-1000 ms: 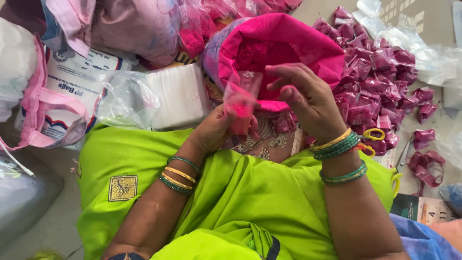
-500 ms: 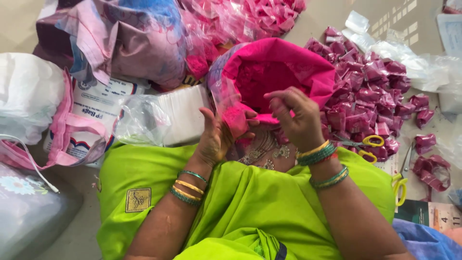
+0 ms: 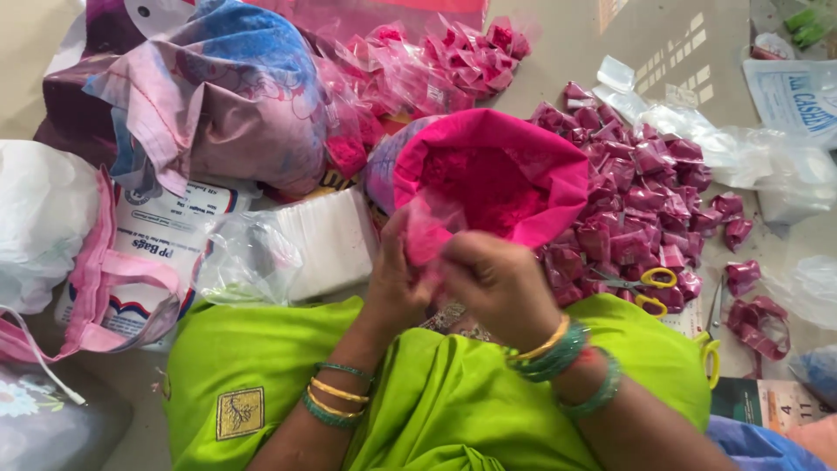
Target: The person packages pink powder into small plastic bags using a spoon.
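Bright, even daylight with soft shadows; the hands slightly motion-blurred, the edges a little soft.

Bright pink powder bag [image 3: 501,179] above the hands; magenta packets [image 3: 641,205] to their right; yellow-handled scissors [image 3: 649,288]; lime-green cloth [image 3: 436,401] below.

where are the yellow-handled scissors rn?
Head view, right of centre: the scissors lie at the near edge of the pile of pink packets, just right of the right hand.
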